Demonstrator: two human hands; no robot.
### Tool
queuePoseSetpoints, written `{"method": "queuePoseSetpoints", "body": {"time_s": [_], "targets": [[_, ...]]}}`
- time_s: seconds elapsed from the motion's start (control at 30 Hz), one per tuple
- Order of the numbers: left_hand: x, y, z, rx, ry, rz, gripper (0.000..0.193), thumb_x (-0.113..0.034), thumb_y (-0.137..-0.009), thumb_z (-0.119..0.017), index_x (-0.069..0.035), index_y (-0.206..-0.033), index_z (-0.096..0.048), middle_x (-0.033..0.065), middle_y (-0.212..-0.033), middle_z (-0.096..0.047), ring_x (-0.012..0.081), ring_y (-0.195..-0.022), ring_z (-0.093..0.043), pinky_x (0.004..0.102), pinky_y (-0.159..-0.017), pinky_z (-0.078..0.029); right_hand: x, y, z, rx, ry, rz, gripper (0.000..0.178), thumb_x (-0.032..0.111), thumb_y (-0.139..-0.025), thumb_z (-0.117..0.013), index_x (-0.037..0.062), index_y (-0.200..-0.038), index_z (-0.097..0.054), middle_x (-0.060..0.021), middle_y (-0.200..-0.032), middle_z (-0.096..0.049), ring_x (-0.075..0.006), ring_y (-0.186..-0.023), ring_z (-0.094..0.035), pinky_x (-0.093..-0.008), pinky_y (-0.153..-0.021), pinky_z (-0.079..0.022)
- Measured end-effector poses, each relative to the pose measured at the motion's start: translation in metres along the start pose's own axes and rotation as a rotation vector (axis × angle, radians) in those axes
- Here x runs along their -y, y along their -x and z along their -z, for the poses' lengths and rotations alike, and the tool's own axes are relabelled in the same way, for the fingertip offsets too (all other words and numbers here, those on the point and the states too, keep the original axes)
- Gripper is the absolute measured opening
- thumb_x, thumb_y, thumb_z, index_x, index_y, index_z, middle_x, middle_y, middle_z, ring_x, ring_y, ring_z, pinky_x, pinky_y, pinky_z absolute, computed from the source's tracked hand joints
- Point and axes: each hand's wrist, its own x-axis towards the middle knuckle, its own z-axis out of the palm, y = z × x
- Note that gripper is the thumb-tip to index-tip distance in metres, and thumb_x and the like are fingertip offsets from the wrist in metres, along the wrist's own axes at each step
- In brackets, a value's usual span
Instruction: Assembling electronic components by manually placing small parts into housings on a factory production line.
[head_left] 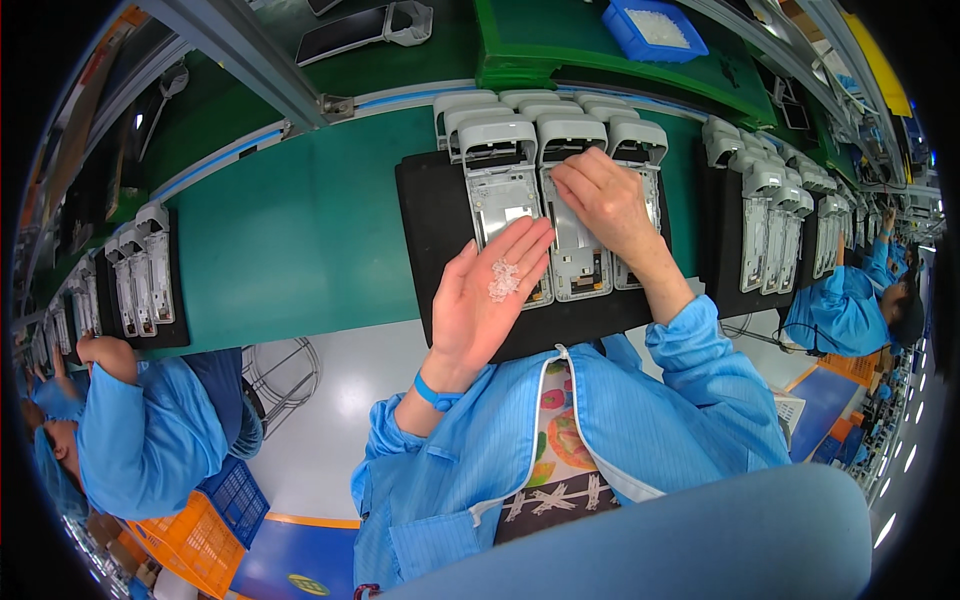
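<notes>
My left hand (485,290) is held palm up with its fingers stretched out, and a small heap of clear plastic pieces (503,281) rests on the palm. Over the middle one of several grey device housings (582,275), my right hand (605,200) is closed in a pinch near its upper end. Whatever the fingertips hold is hidden or too small to make out. Another grey housing (490,190) lies just left of it, partly behind my left hand. The housings have raised, arched heads and lie on a black mat (430,215).
A green bench top (290,240) stretches to the left. More housings lie on black mats at left (140,265) and right (770,215). Behind stands a blue tray (617,30) of small clear pieces. A metal post (245,55) rises at back left. Co-workers sit on both sides.
</notes>
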Motion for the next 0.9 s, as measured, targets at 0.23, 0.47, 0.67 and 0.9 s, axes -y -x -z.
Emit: {"method": "queuePoseSetpoints", "body": {"time_s": [0.23, 0.47, 0.67, 0.9], "targets": [[-0.002, -0.001, -0.002, 0.005, 0.06, -0.003, 0.075, -0.042, -0.103, -0.037, 0.014, -0.15, -0.02, 0.0307, -0.158, -0.021, 0.0382, -0.15, -0.02, 0.0458, -0.125, -0.016, -0.001, -0.008, 0.013, 0.154, 0.028, 0.086, 0.022, 0.004, -0.07, -0.066, 0.0016, -0.092, -0.068, -0.0055, -0.086, -0.062, -0.0212, -0.082, -0.064, -0.0319, -0.06, -0.055], [-0.004, -0.001, -0.009, 0.021, 0.239, -0.016, 0.087, -0.053, -0.101, -0.038, 0.015, -0.151, -0.015, 0.0333, -0.158, -0.017, 0.0395, -0.151, -0.016, 0.0475, -0.125, -0.013, 0.018, -0.008, 0.025, 0.215, -0.045, -0.089, 0.021, 0.002, -0.075, -0.067, 0.0002, -0.096, -0.07, -0.0092, -0.089, -0.064, -0.026, -0.085, -0.065, -0.0359, -0.068, -0.055], [-0.004, 0.0, -0.012, 0.005, 0.301, -0.043, 0.092, -0.059, -0.1, -0.034, 0.015, -0.151, -0.014, 0.0328, -0.158, -0.017, 0.0383, -0.151, -0.017, 0.0464, -0.125, -0.014, 0.067, -0.003, 0.046, 0.138, -0.5, -0.137, 0.019, 0.001, -0.073, -0.076, 0.004, -0.091, -0.071, -0.0082, -0.085, -0.066, -0.026, -0.08, -0.066, -0.0356, -0.067, -0.055], [0.001, 0.001, -0.017, 0.027, 0.125, -0.017, 0.092, -0.064, -0.1, -0.028, 0.012, -0.152, -0.02, 0.0267, -0.158, -0.027, 0.0324, -0.148, -0.026, 0.0424, -0.122, -0.02, 0.081, -0.001, 0.05, 0.166, -0.513, -0.098, 0.02, 0.002, -0.071, -0.076, 0.0045, -0.091, -0.069, -0.0066, -0.089, -0.065, -0.0244, -0.081, -0.066, -0.0336, -0.066, -0.055]]}}
